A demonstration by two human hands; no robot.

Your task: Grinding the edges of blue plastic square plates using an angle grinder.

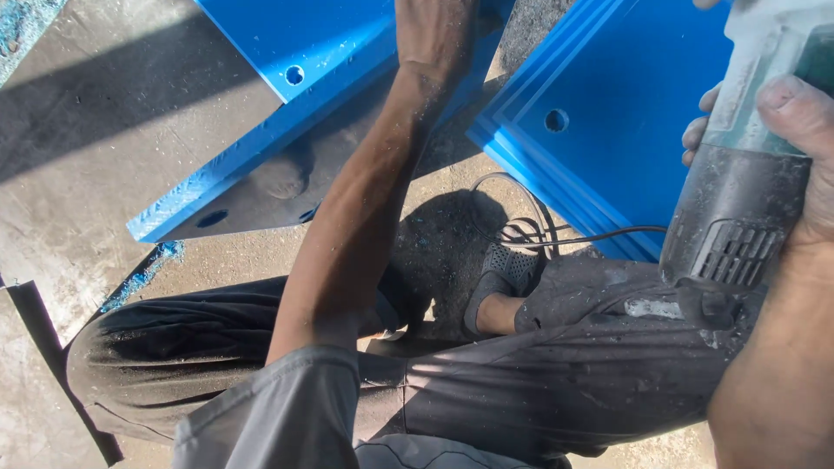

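My left hand (437,35) presses flat on the thick blue plastic slab with drilled holes (287,95) to steady it, its fingers out of view, while right of that slab my right hand (804,139) grips the dusty grey corded power tool (743,200).

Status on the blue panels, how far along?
Done: both blue panels already show drilled holes, the tilted panel and the stacked panels, with blue shavings on the floor. In hand: right hand grips a corded power tool; left hand rests on the tilted panel. What is left can't be judged from here.
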